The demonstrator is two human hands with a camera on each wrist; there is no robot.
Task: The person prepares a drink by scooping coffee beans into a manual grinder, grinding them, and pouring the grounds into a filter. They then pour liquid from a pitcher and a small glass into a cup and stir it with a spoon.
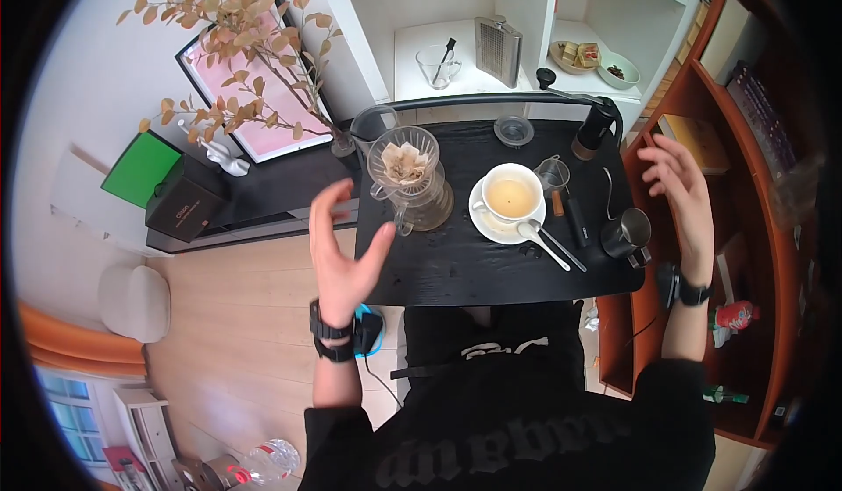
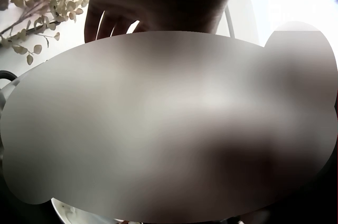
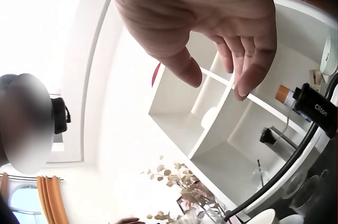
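Observation:
My left hand (image 1: pixel 345 258) hovers by the table's left edge, thumb and fingers spread with nothing between them. Nearest to it is a glass dripper (image 1: pixel 382 150) holding a crumpled, stained paper filter, set on a glass coffee server (image 1: pixel 431 212). Over on the right, my right hand (image 1: pixel 687 197) is raised with loosely bent fingers; its bare palm (image 3: pixel 206 23) shows in the right wrist view. Below that hand stands a steel pitcher (image 1: pixel 626 233). Mid-table, a white cup (image 1: pixel 513 194) of pale yellow liquid sits on a saucer (image 1: pixel 488 226), a white spoon (image 1: pixel 551 250) resting at its rim.
On the black table (image 1: pixel 421 276) are a wooden-handled strainer (image 1: pixel 554 175), a hand grinder (image 1: pixel 596 127) and a round glass lid (image 1: pixel 514 131). White shelves (image 1: pixel 430 30) rise behind, a reddish bookcase (image 1: pixel 702 105) stands right, and dried branches (image 1: pixel 263 52) lean left. Blur covers most of the left wrist view.

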